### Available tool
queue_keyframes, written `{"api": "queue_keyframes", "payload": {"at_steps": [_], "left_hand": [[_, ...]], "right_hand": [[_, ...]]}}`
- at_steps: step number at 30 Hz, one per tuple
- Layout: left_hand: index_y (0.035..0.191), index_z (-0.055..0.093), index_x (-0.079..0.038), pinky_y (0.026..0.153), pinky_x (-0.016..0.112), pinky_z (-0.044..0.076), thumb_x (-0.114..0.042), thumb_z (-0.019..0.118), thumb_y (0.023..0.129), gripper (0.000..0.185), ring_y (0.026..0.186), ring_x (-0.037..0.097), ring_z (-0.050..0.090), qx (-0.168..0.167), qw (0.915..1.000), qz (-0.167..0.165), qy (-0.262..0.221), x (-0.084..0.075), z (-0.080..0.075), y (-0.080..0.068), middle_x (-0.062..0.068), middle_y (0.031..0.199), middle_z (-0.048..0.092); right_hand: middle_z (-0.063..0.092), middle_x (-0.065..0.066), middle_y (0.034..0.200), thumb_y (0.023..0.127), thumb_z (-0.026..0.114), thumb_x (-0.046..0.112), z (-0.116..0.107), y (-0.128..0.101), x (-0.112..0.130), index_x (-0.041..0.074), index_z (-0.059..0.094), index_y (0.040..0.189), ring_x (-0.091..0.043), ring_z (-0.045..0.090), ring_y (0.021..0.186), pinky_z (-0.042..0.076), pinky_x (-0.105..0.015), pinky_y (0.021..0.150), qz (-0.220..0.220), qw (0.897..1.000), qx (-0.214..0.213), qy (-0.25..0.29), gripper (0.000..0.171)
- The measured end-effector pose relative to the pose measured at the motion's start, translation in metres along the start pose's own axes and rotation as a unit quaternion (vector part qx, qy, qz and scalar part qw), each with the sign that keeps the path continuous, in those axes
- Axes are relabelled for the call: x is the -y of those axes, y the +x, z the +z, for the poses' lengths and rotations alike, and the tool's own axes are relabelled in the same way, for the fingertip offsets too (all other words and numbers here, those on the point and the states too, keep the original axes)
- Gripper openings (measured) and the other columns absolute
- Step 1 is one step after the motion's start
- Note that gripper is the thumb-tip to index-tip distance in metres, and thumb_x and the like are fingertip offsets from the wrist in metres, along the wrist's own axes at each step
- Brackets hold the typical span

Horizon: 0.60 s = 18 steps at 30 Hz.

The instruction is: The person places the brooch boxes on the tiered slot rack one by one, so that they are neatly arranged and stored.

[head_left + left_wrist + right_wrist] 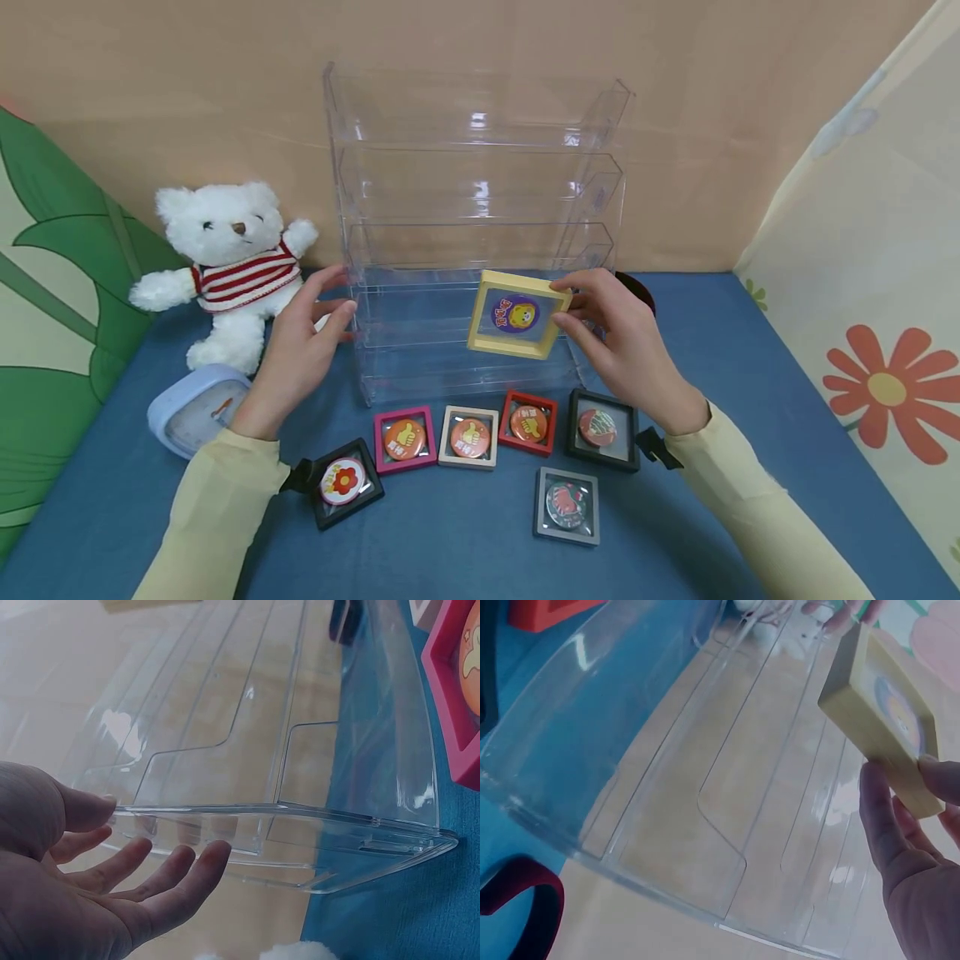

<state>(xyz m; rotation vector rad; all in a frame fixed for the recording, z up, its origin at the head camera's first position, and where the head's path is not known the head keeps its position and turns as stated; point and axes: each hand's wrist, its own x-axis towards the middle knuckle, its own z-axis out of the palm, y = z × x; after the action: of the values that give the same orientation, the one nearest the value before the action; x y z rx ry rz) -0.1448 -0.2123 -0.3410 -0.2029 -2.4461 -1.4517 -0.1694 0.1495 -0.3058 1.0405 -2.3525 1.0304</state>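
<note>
My right hand pinches a yellow square display frame by its right edge, thumb in front and fingers behind. In it is a round purple badge with a yellow cartoon face. The frame is raised and tilted before a clear tiered plastic rack. At the rack's left side is my left hand, fingers loosely spread. The left wrist view shows the thumb at the side panel's edge and the other fingers along the panel's outer face.
Before the rack lie framed badges: black, pink, cream, red, a second black and grey. A white teddy bear and pale blue oval object stand left. Something dark and curved is right of the rack.
</note>
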Motion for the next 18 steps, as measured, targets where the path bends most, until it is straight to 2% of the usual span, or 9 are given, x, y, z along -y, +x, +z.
{"api": "queue_keyframes", "payload": {"at_steps": [4,9,12,18], "left_hand": [[0.153,0.039,-0.006,0.083,0.051,0.059,-0.008,0.053,0.106,0.05,0.121,0.039,0.058,-0.001,1.0,0.001,0.0,-0.001,0.001,0.0,0.02,0.147,0.046],[0.153,0.038,-0.004,0.084,0.053,0.058,-0.008,0.052,0.106,0.049,0.122,0.039,0.057,-0.002,1.0,0.001,0.001,0.0,0.001,-0.001,0.02,0.146,0.046],[0.152,0.039,-0.004,0.082,0.045,0.06,-0.007,0.053,0.106,0.049,0.122,0.039,0.057,-0.001,1.0,0.003,0.002,0.001,0.001,-0.001,0.02,0.146,0.046],[0.152,0.039,-0.003,0.075,0.018,0.057,-0.008,0.053,0.106,0.049,0.122,0.039,0.057,0.002,1.0,0.006,-0.005,0.003,0.001,0.0,0.02,0.146,0.046]], "right_hand": [[0.061,-0.007,0.12,0.091,0.073,-0.003,0.005,0.009,0.0,0.005,0.059,0.13,-0.016,0.067,0.098,0.059,-0.026,0.084,-0.007,1.0,-0.004,0.021,0.042],[0.062,-0.008,0.121,0.092,0.071,-0.001,0.013,0.023,0.002,0.004,0.06,0.13,-0.017,0.068,0.099,0.06,-0.031,0.083,-0.026,0.999,-0.016,0.03,0.04],[0.062,-0.009,0.121,0.092,0.071,-0.001,0.017,0.031,0.003,0.003,0.06,0.13,-0.018,0.068,0.1,0.06,-0.033,0.084,-0.037,0.999,-0.022,0.033,0.039],[0.061,-0.009,0.122,0.092,0.071,0.0,0.022,0.045,0.004,0.002,0.059,0.13,-0.017,0.067,0.099,0.06,-0.033,0.086,-0.047,0.998,-0.032,0.032,0.039]]}}
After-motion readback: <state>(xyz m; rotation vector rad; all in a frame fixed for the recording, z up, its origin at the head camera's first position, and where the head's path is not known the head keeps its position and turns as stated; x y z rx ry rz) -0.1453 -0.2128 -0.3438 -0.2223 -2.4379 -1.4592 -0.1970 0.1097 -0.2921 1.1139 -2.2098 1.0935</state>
